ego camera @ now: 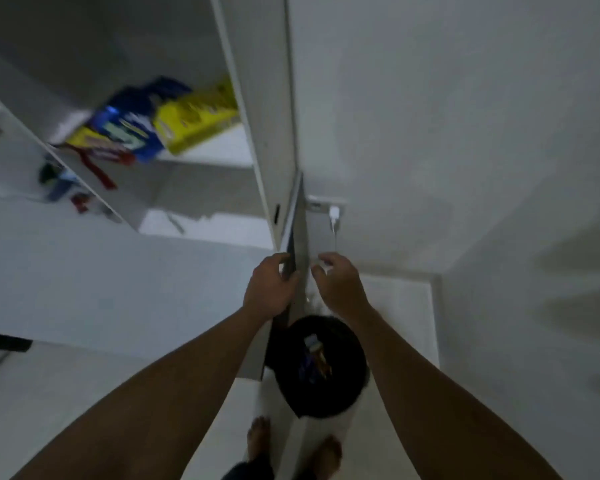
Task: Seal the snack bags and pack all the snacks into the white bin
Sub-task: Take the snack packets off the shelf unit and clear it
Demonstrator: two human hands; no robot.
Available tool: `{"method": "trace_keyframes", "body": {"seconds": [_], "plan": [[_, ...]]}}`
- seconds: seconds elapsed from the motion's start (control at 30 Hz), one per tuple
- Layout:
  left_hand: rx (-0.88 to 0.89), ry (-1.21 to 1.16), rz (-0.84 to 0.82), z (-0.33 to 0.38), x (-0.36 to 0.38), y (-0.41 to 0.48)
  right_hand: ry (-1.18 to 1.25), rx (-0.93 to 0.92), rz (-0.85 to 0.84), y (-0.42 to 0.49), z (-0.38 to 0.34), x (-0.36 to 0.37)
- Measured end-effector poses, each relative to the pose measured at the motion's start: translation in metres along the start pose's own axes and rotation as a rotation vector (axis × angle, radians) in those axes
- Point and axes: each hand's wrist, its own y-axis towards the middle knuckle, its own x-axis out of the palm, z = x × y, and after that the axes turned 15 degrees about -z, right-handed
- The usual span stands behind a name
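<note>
Filling the right side of the scene: white wall (465, 116), bare and dimly lit.

Standing at left and far: white cabinet (257, 81), open, its shelf (219, 148) carrying the snack packs.

Running edge-on down the centre, from the cabinet towards the near floor: cabinet door (297, 220), a thin grey panel.

Sitting on the floor, near and just right of the door's lower end: round waste bin (347, 386) with a black liner, holding a few wrappers (314, 358).

Lying on the shelf, far left, all motion-blurred: yellow pack (194, 121) at right, blue pack (129, 133) touching it at left, red and yellow pack (97, 147) at the shelf's left end, partly under the blue one.

Gripping the door's edge from the left: left hand (269, 289), fingers curled round the panel.

Hovering just right of the door: right hand (338, 285), fingers loosely curled beside something small and white; holding it or not, cannot tell.

Standing near, on the floor: two bare feet (258, 434).

Plugging into a wall socket (323, 202) beyond the right hand: white charger (334, 213), its cable hanging down towards that hand.
</note>
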Motion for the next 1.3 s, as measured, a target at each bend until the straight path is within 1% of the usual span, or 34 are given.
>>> {"method": "trace_keyframes", "body": {"seconds": [0.1,0.17,0.27,0.33,0.43,0.53,0.6,0.67,0.77,0.83,0.87,0.9,0.97,1.07,1.13,1.2,1.3], "plan": [[0.045,0.024,0.159,0.007,-0.065,-0.009,0.019,-0.153,-0.029,-0.001,-0.078,0.004],[0.077,0.032,0.255,0.013,-0.105,-0.019,0.005,-0.247,-0.018,0.0,-0.122,0.011],[0.137,0.048,0.404,0.019,-0.16,-0.031,-0.032,-0.397,-0.008,0.003,-0.182,0.024],[0.164,0.06,0.482,0.017,-0.195,-0.036,-0.077,-0.46,0.0,0.007,-0.215,0.032],[0.219,0.161,0.632,0.008,-0.246,-0.036,-0.139,-0.501,0.06,0.021,-0.252,0.044],[0.178,0.221,0.703,-0.005,-0.293,-0.029,-0.151,-0.478,0.139,0.045,-0.277,0.052],[0.115,0.275,0.685,-0.013,-0.316,-0.018,-0.126,-0.431,0.196,0.066,-0.287,0.056],[0.11,0.292,0.624,-0.023,-0.336,0.004,-0.109,-0.342,0.255,0.089,-0.294,0.061],[0.222,0.333,0.492,-0.038,-0.358,0.046,-0.111,-0.218,0.326,0.119,-0.3,0.07],[0.309,0.445,0.37,-0.047,-0.366,0.078,-0.121,-0.152,0.367,0.136,-0.301,0.077],[0.317,0.493,0.303,-0.048,-0.368,0.089,-0.131,-0.118,0.385,0.142,-0.302,0.08],[0.293,0.524,0.232,-0.049,-0.369,0.097,-0.144,-0.084,0.407,0.148,-0.302,0.083],[0.187,0.545,0.104,-0.05,-0.37,0.107,-0.177,-0.034,0.459,0.157,-0.301,0.09],[0.123,0.593,-0.01,-0.058,-0.369,0.112,-0.239,0.012,0.496,0.166,-0.299,0.1],[0.135,0.644,-0.002,-0.062,-0.368,0.113,-0.3,0.046,0.506,0.169,-0.3,0.103],[0.163,0.628,0.052,-0.065,-0.366,0.11,-0.374,0.057,0.516,0.172,-0.297,0.102],[0.234,0.587,0.143,-0.07,-0.367,0.109,-0.426,-0.032,0.557,0.176,-0.284,0.097]]}}
